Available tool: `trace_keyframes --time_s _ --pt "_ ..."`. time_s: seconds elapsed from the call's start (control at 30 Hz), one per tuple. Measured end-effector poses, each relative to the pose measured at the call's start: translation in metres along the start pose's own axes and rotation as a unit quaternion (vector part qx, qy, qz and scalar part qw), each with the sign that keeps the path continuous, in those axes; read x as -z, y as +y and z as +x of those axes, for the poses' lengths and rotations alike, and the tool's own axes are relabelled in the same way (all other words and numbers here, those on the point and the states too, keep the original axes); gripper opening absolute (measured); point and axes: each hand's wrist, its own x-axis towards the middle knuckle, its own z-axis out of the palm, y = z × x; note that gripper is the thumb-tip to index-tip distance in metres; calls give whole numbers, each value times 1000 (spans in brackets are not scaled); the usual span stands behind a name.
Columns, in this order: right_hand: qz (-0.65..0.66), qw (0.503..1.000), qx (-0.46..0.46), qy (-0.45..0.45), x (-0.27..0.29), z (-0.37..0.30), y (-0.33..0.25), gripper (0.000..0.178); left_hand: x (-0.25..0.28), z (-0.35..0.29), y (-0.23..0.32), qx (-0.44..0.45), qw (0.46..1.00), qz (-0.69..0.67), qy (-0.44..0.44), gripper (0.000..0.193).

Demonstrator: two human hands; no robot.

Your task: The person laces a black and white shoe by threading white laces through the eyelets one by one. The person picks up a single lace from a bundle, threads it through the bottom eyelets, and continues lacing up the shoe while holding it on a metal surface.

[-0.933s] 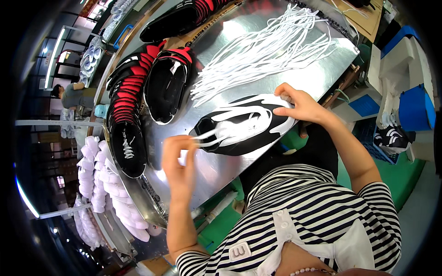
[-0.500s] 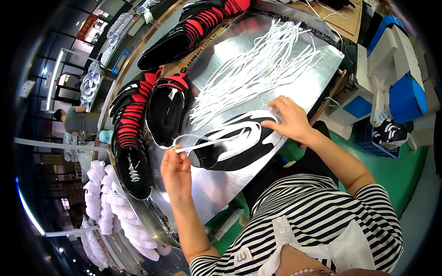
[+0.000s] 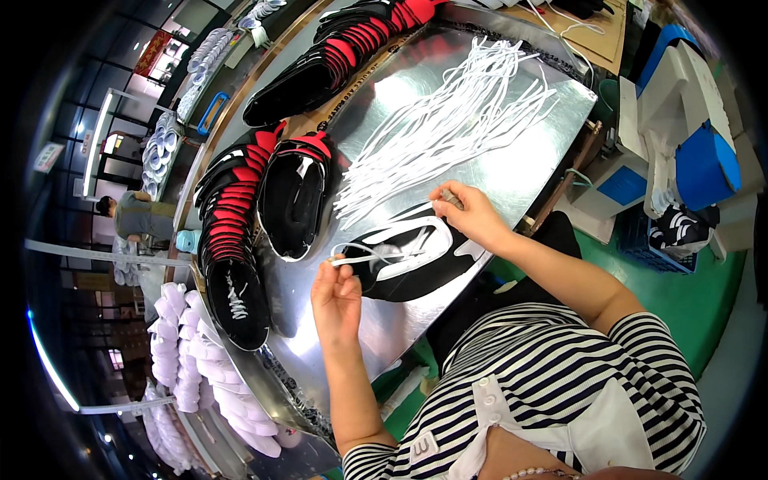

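A black and white shoe upper (image 3: 424, 279) lies on the metal tabletop in front of me. Between its thumb and fingers, my left hand (image 3: 336, 302) pinches a white shoelace (image 3: 362, 259) at the left end of the upper; the lace runs in a loose loop toward the opening. My right hand (image 3: 474, 216) is closed in a pinch over the far edge of the upper. What sits between its fingertips is too small to make out. Just beyond, a spread bundle of white shoelaces (image 3: 432, 128) covers part of the tabletop.
A black and red upper (image 3: 294, 200) stands left of my work, beside a nested row of similar uppers (image 3: 232, 232). Another row (image 3: 336, 68) lies farther back. White uppers (image 3: 212, 364) are stacked at lower left. Right of the table are a grey and blue machine (image 3: 680, 136) and a blue crate (image 3: 656, 244).
My left hand has moved right, closer to the upper, with the lace. The right hand has shifted left along the far edge, its fingers going from spread to pinched.
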Motion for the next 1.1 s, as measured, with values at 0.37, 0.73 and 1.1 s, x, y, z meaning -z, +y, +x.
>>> trace_keyframes --time_s 0.37,0.73,1.1 --pt "-181 980 68 53 -10 -7 5 18 221 -17 261 -265 943 -157 126 23" --pt "141 975 -139 -99 13 11 5 17 -34 -38 47 -138 878 433 -149 6" --pt "107 980 42 -165 14 -30 -15 23 -95 21 -52 -177 703 660 -199 3"
